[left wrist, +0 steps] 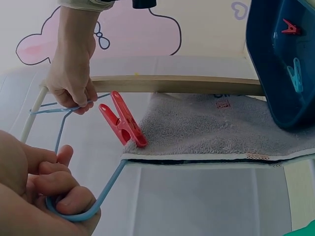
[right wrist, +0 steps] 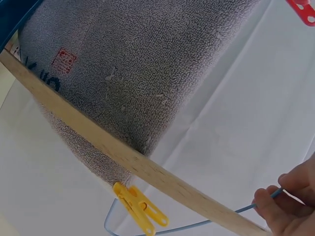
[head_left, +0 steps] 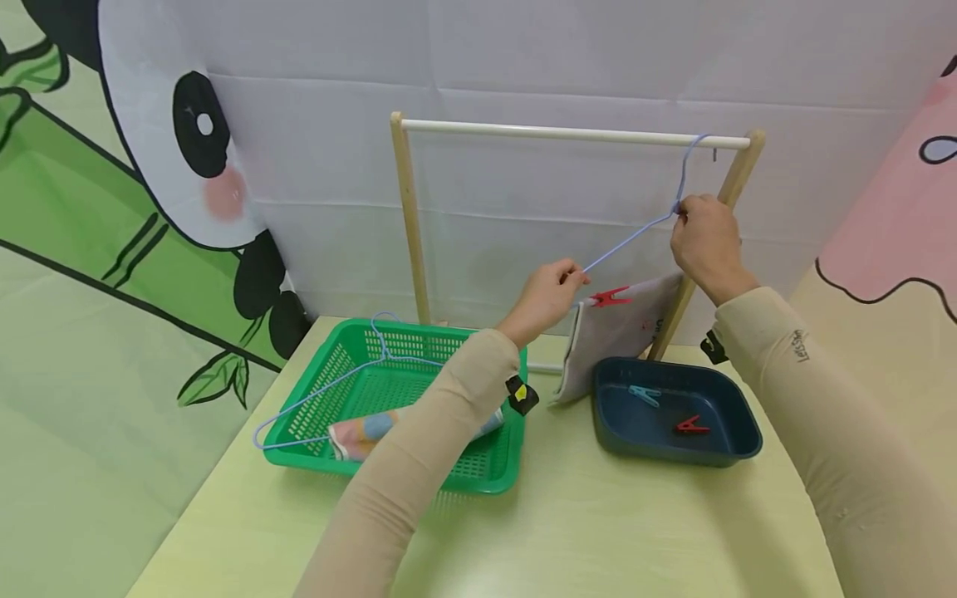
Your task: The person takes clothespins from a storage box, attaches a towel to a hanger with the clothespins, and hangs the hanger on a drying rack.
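A blue wire hanger [head_left: 630,240] has its hook over the white rail [head_left: 553,130] of a wooden-sided rack, near the right post. My right hand [head_left: 709,242] pinches the hanger just below the hook. The left hand [head_left: 544,301] has its fingers curled round the hanger's left corner, as the left wrist view shows. A folded grey towel [head_left: 616,340] hangs from the hanger's lower bar. One red clothespin [left wrist: 123,120] clips the towel close to my left hand. At the towel's other end, behind the wooden post [right wrist: 113,147], sits a yellow clothespin [right wrist: 139,209].
On the table's left stands a green basket [head_left: 516,465] with a colourful patterned cloth [head_left: 366,432] and a second blue hanger [head_left: 321,390] lying across its rim. A dark blue tub [head_left: 676,453] at right holds a light-blue clothespin [head_left: 645,395] and a red clothespin [head_left: 691,426].
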